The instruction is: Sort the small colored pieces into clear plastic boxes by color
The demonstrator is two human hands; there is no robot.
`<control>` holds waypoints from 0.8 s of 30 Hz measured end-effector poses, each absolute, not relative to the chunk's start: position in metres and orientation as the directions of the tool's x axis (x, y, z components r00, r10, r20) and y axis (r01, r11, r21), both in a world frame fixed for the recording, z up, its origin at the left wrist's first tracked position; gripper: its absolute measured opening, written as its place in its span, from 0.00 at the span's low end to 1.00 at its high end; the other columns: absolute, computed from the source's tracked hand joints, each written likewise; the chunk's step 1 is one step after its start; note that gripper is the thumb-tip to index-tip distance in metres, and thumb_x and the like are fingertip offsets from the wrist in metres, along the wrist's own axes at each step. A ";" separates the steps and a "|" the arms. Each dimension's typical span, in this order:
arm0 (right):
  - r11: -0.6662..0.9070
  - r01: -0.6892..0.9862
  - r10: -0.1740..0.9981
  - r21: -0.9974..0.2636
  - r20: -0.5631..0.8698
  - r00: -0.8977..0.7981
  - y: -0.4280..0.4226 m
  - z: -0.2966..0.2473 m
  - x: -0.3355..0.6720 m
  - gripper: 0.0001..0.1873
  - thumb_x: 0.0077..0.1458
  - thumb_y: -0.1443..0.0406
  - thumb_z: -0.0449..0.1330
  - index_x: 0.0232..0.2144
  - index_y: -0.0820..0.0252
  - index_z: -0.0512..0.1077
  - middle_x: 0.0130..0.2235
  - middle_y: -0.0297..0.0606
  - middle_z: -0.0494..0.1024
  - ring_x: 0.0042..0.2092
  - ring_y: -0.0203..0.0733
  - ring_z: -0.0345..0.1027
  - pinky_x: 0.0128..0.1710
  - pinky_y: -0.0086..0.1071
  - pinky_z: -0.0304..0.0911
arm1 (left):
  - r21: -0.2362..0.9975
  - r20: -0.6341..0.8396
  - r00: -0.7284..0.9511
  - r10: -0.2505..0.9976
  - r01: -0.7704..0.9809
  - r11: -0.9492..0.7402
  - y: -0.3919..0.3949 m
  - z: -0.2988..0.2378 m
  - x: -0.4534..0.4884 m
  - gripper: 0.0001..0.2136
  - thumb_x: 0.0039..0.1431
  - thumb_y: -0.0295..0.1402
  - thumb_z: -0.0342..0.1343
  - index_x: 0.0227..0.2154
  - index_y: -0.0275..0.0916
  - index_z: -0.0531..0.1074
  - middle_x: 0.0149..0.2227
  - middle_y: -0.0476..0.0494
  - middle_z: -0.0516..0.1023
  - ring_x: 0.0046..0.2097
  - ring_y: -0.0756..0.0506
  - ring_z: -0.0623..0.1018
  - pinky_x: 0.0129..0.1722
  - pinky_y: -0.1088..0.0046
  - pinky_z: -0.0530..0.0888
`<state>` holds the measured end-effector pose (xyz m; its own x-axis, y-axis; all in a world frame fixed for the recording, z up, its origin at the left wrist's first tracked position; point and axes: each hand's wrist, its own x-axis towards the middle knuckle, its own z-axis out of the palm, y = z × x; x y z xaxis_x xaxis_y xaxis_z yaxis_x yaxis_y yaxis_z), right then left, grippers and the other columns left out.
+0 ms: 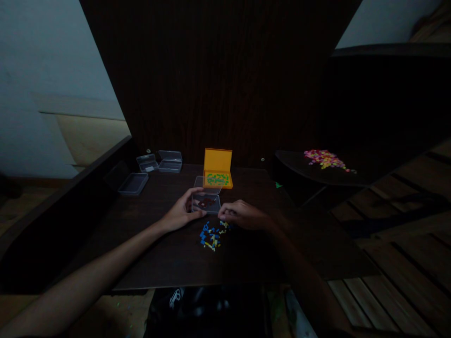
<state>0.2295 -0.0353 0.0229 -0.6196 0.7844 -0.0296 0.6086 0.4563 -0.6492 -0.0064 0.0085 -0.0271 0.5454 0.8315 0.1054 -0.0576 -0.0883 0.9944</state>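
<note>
My left hand [183,210] grips the left side of a clear plastic box [217,203] whose lid is raised. Dark brown pieces [207,202] lie inside it. Fingers curled together, my right hand [243,214] is at the box's front right corner; what it pinches, if anything, is hidden. Just below the hands, a loose spread of small blue and yellow bricks [211,235] lies on the dark table. Behind the clear box stands an orange box [218,159] with its lid up and green and grey pieces [217,179] in it.
Several more clear plastic boxes [134,183] sit at the back left of the dark table [158,263]. A heap of pink, red and yellow pieces [326,159] rests on a raised shelf at the right. A dark side panel [70,197] borders the left.
</note>
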 end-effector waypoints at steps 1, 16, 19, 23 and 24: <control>0.448 0.609 0.802 -0.655 -0.007 -0.597 -0.035 0.023 0.229 0.13 0.61 0.60 0.52 0.36 0.63 0.72 0.26 0.31 0.70 0.28 0.32 0.61 0.29 0.24 0.55 | 0.994 0.107 0.549 0.829 -0.059 -0.089 0.008 -0.027 -0.006 0.30 0.46 0.29 0.65 0.53 0.42 0.60 0.51 0.40 0.68 0.42 0.48 0.75 0.46 0.63 0.73; 0.447 0.838 0.879 -0.313 -0.020 -0.477 -0.030 0.005 0.223 0.13 0.62 0.63 0.51 0.42 0.57 0.75 0.39 0.39 0.79 0.39 0.40 0.71 0.36 0.28 0.55 | 0.996 0.092 0.616 0.783 -0.073 -0.059 -0.003 -0.026 0.001 0.31 0.46 0.29 0.65 0.53 0.42 0.60 0.49 0.41 0.68 0.41 0.50 0.73 0.45 0.66 0.72; 0.454 0.843 0.877 -0.289 -0.023 -0.481 -0.029 0.006 0.223 0.14 0.62 0.62 0.51 0.41 0.56 0.76 0.40 0.38 0.80 0.39 0.39 0.72 0.36 0.28 0.56 | 0.995 0.090 0.623 0.777 -0.083 -0.049 -0.006 -0.024 0.002 0.31 0.46 0.28 0.65 0.53 0.41 0.60 0.50 0.40 0.68 0.41 0.50 0.73 0.44 0.67 0.72; 0.479 0.836 0.866 -0.269 -0.014 -0.500 -0.027 0.004 0.224 0.15 0.62 0.64 0.50 0.42 0.56 0.77 0.40 0.38 0.81 0.38 0.38 0.72 0.36 0.27 0.56 | 0.996 0.080 0.637 0.767 -0.088 -0.031 -0.007 -0.024 0.002 0.31 0.47 0.28 0.65 0.54 0.41 0.59 0.48 0.41 0.69 0.39 0.51 0.73 0.43 0.68 0.72; 0.485 0.832 0.863 -0.268 -0.009 -0.506 -0.026 0.004 0.224 0.15 0.62 0.64 0.51 0.41 0.56 0.77 0.39 0.38 0.81 0.37 0.38 0.72 0.36 0.27 0.56 | 0.996 0.075 0.638 0.767 -0.084 -0.028 -0.007 -0.024 0.002 0.31 0.47 0.28 0.65 0.54 0.41 0.59 0.47 0.41 0.70 0.39 0.51 0.73 0.43 0.68 0.72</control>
<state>0.2236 -0.0262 0.0036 -0.5059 0.8626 -0.0091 0.8322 0.4852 -0.2683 0.0024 -0.0068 -0.0239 0.6376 0.7667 0.0754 -0.0843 -0.0279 0.9960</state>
